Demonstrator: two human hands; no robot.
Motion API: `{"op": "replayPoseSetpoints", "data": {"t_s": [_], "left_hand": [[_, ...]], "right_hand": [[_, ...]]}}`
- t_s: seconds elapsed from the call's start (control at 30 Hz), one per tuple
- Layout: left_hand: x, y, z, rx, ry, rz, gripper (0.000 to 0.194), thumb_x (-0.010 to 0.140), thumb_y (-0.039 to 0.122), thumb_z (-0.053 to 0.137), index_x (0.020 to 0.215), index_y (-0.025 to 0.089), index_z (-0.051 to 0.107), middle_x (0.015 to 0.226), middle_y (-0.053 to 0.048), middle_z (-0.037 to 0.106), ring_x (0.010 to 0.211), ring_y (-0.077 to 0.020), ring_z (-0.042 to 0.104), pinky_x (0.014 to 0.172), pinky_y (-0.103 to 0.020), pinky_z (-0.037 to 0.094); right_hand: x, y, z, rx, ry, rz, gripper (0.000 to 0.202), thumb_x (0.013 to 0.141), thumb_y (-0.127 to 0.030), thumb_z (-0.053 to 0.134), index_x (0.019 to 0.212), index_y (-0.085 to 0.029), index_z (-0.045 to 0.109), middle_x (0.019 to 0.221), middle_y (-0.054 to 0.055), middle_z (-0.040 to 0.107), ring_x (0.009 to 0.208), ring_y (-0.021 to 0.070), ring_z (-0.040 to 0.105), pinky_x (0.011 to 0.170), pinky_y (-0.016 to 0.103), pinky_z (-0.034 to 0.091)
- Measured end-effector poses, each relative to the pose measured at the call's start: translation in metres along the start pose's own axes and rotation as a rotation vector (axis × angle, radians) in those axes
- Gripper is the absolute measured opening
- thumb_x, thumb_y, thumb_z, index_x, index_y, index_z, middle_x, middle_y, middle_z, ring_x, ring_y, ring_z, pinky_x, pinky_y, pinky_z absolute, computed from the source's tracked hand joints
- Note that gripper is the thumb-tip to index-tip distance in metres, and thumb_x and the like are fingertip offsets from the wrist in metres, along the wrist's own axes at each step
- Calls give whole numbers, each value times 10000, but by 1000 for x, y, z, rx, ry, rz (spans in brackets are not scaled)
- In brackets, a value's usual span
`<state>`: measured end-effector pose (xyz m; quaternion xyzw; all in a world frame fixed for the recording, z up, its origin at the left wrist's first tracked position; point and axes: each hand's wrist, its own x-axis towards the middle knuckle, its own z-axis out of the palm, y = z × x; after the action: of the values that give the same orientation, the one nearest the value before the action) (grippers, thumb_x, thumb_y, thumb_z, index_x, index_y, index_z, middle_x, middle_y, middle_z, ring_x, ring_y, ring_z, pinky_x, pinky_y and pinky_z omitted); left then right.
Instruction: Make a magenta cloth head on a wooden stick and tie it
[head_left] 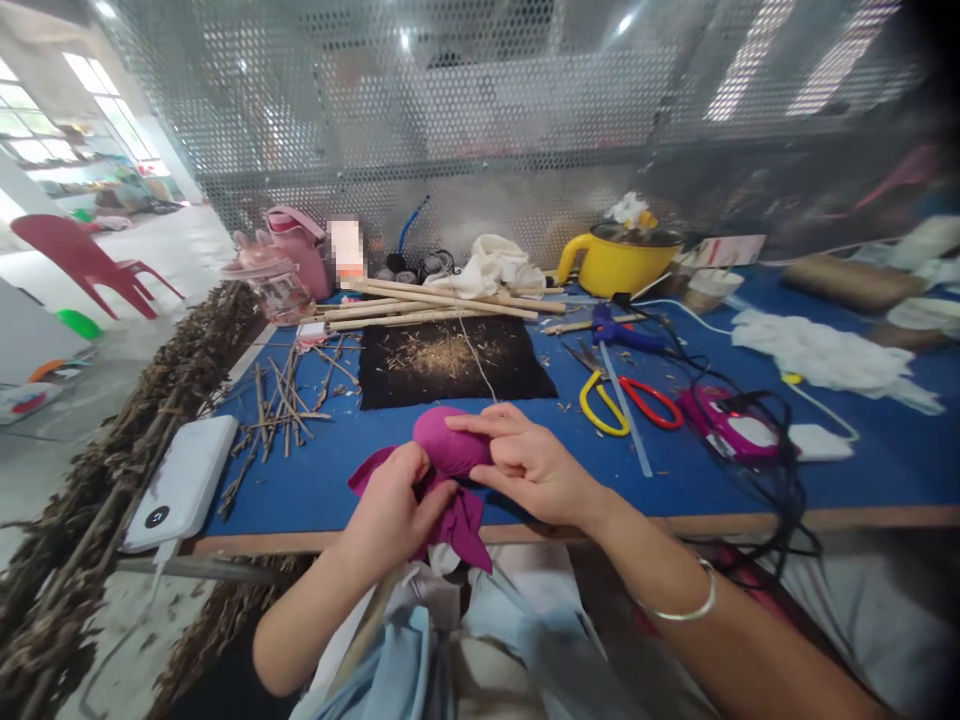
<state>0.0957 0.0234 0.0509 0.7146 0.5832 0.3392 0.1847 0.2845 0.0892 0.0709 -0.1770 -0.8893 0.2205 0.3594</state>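
Observation:
A magenta cloth bundle [448,440], rounded and smooth on top, is held over the front edge of the blue table. Its loose ends hang below and stick out to the left. My left hand [397,500] is closed around the gathered cloth under the round part. My right hand [529,465], with a silver bracelet on its forearm, grips the bundle's right side between thumb and fingers. Behind the bundle lies a black cloth [457,365] with light brown shavings and a thin cord across it.
Dry twigs [281,405] and a white power bank [184,480] lie left. Wooden sticks [442,305] lie behind. Scissors [630,400], a blue glue gun [626,330], a yellow pot [626,260], a magenta device [724,425] and black cables are on the right.

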Motion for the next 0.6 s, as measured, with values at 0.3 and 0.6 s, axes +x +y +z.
{"op": "replayPoseSetpoints", "data": {"t_s": [0.3,0.6], "left_hand": [[-2,6,15,87,68,-21,270,829,218,497,671,221,278,621,42,390,577,-127,364,552,-260,254],[-3,15,11,308,-39,-18,148,883,220,446,737,204,430,735,-34,564,683,-179,538,573,-278,332]], "right_hand": [[-9,-27,17,468,209,239,473,895,-302,524,567,-215,194,507,-67,281,489,92,330,584,289,439],[3,-34,-12,144,-145,288,445,906,-338,495,564,-210,241,524,-63,281,492,85,277,473,242,263]]}}
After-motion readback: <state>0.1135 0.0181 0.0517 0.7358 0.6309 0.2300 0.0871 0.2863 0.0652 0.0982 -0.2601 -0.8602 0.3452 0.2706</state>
